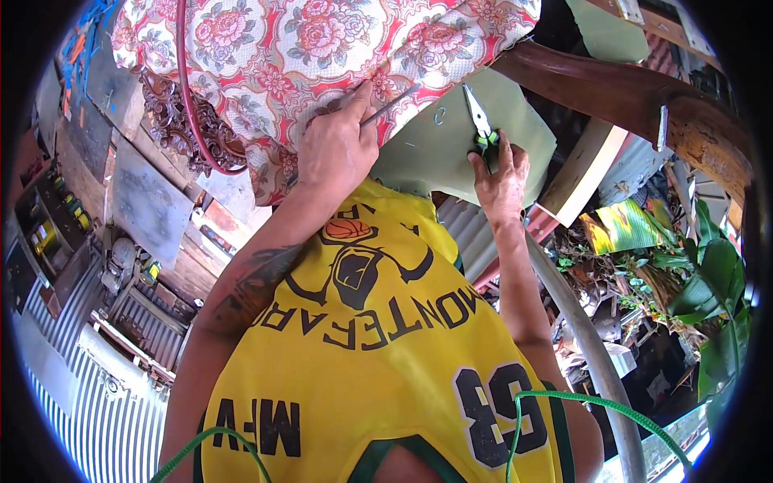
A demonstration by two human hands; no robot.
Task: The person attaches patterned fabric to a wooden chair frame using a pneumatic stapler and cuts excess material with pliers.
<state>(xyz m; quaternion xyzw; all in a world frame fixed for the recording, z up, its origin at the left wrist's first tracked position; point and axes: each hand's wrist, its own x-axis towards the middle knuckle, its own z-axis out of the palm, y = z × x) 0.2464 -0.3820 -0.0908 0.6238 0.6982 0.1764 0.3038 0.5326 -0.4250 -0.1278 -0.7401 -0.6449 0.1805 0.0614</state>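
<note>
Floral red-and-cream upholstery fabric [322, 36] covers a padded piece at the top. My left hand [336, 149] is closed on a thin metal-shafted tool [390, 105], its handle hidden in the palm. The shaft points up and right along the fabric, and the index finger presses on the cloth. To the right, my right hand [501, 177] grips long-nose pliers [479, 117] with green-and-black handles. Their jaws point upward over a grey-green sheet [435, 165]. A small bent wire piece [440, 116] lies on that sheet, left of the pliers.
Carved dark wood [205, 121] and a curved dark-red strip [187, 88] border the fabric's left side. A thick curved wooden piece [612, 84] extends right, above a pale wood block [584, 169]. A grey pole [592, 346] stands beside my right arm. Plants [708, 282] grow at far right.
</note>
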